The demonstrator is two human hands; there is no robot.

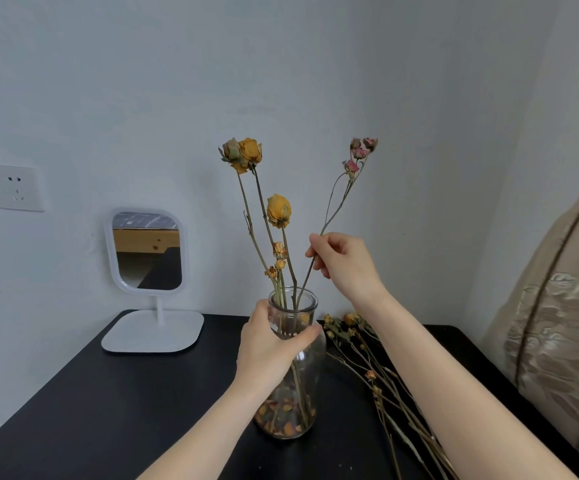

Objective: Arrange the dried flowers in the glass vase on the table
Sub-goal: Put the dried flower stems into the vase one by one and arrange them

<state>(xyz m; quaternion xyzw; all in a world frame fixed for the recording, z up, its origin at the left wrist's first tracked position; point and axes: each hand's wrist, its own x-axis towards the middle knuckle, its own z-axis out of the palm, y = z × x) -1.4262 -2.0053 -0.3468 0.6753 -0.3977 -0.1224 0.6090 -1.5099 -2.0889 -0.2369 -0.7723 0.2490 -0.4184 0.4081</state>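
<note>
Our left hand (267, 344) grips the glass vase (312, 362), our right hand (345, 263) pinches a pink stem (336, 199) standing in it, so we're maybe halfway, with loose stems (385, 382) left on the tabletop (108, 410).

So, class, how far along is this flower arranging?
Done: several yellow roses stand in the vase. In hand: the right hand pinches a pink sprig, its stem in the vase mouth; the left hand grips the neck. Left: more stems lie on the table.

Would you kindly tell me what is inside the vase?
Several dried flowers stand in the vase, with loose petals at the bottom. The left hand covers part of the neck.
</note>
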